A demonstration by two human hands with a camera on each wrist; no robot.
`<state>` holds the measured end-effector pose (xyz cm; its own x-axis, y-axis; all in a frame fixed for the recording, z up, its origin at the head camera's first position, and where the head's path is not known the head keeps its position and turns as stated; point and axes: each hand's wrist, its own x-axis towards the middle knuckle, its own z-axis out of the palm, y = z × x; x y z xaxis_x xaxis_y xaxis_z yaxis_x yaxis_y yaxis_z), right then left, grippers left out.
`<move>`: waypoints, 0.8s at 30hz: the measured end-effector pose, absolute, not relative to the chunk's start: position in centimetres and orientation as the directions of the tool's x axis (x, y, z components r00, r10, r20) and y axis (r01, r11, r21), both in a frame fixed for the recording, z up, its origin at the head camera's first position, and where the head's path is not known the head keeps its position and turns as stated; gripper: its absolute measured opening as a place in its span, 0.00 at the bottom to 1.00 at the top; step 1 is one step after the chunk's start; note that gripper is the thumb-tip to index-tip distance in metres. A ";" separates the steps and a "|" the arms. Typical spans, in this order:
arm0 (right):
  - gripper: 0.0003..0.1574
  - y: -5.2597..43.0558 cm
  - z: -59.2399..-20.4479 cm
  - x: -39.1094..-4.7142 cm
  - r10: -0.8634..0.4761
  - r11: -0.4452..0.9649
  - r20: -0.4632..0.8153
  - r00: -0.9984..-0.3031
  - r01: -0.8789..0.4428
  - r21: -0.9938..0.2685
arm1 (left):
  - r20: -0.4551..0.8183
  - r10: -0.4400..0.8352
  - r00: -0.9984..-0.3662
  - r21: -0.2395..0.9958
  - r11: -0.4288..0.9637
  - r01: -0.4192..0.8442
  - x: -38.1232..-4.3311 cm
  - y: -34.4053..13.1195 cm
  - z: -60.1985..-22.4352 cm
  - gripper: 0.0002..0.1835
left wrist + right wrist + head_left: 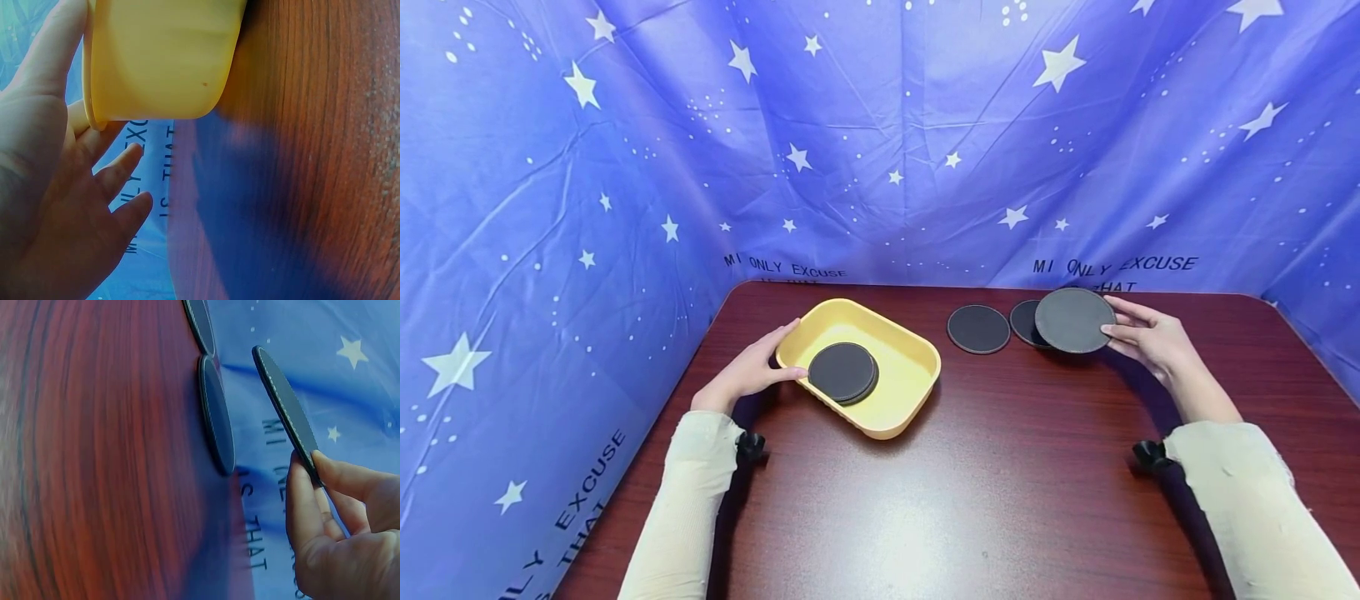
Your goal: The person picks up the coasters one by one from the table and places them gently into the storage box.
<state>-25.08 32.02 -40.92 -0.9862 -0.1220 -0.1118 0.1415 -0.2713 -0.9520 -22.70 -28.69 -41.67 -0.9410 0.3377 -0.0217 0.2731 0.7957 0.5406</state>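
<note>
My right hand point(1161, 346) pinches a round black coaster point(1075, 321) by its right edge, thumb on one face and fingers on the other. In the right wrist view, the held coaster point(286, 406) is tilted and above the table. Just under and left of it lies another coaster point(1024, 322), partly hidden, and a further coaster point(977, 328) lies to its left. My left hand point(748, 371) holds the left corner of a yellow plastic basin point(906, 358), thumb and fingers at the rim. Inside the basin, stacked coasters point(841, 372) lie flat against its left side.
The dark red wooden table point(1000, 483) carries everything. A blue star-patterned cloth point(880, 125) hangs behind the table and along its sides. Black straps point(751, 447) show at both wrists.
</note>
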 end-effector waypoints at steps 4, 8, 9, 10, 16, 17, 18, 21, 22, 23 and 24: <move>0.31 30.8 -40.7 -25.2 -0.142 -0.248 -0.106 -0.984 0.139 -0.959 | -0.024 0.340 -0.940 0.543 0.794 0.273 -22.7 -28.7 -41.6 0.51; 0.30 29.7 -40.4 -25.3 -0.165 -0.234 -0.103 -0.981 0.141 -0.962 | -0.024 0.343 -0.939 0.548 0.790 0.275 -22.7 -28.7 -41.6 0.51; 0.30 29.4 -40.3 -25.4 -0.172 -0.232 -0.103 -0.980 0.142 -0.962 | -0.023 0.343 -0.939 0.548 0.790 0.275 -22.7 -28.7 -41.6 0.51; 0.30 29.1 -40.2 -25.4 -0.176 -0.227 -0.106 -0.979 0.145 -0.963 | -0.023 0.343 -0.939 0.549 0.790 0.275 -22.7 -28.7 -41.6 0.51; 0.29 27.4 -39.8 -25.6 -0.199 -0.195 -0.111 -0.974 0.150 -0.969 | -0.019 0.344 -0.939 0.552 0.786 0.277 -22.6 -28.6 -41.5 0.51; 0.29 27.2 -39.8 -25.7 -0.204 -0.192 -0.110 -0.973 0.150 -0.970 | -0.018 0.343 -0.939 0.552 0.786 0.277 -22.6 -28.6 -41.5 0.51; 0.29 26.9 -39.8 -25.7 -0.210 -0.192 -0.111 -0.972 0.152 -0.969 | -0.019 0.343 -0.939 0.553 0.786 0.276 -22.6 -28.6 -41.5 0.51; 0.29 26.2 -39.6 -25.8 -0.221 -0.192 -0.112 -0.969 0.156 -0.969 | -0.020 0.341 -0.940 0.553 0.787 0.274 -22.6 -28.7 -41.5 0.51; 0.29 26.0 -39.6 -25.9 -0.225 -0.191 -0.113 -0.968 0.157 -0.969 | -0.020 0.341 -0.940 0.553 0.787 0.273 -22.6 -28.7 -41.5 0.51; 0.29 25.8 -39.6 -25.9 -0.228 -0.191 -0.115 -0.967 0.160 -0.968 | -0.020 0.340 -0.940 0.553 0.787 0.273 -22.6 -28.7 -41.5 0.51; 0.29 25.5 -39.5 -25.9 -0.230 -0.187 -0.116 -0.966 0.161 -0.969 | -0.021 0.340 -0.940 0.552 0.788 0.273 -22.6 -28.7 -41.5 0.51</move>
<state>-25.91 25.53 -39.51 -0.9661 -0.2304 -0.1162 0.1612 -0.1871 -0.9690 -22.62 -28.66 -41.53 -0.9402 0.3399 -0.0209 0.2725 0.7878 0.5524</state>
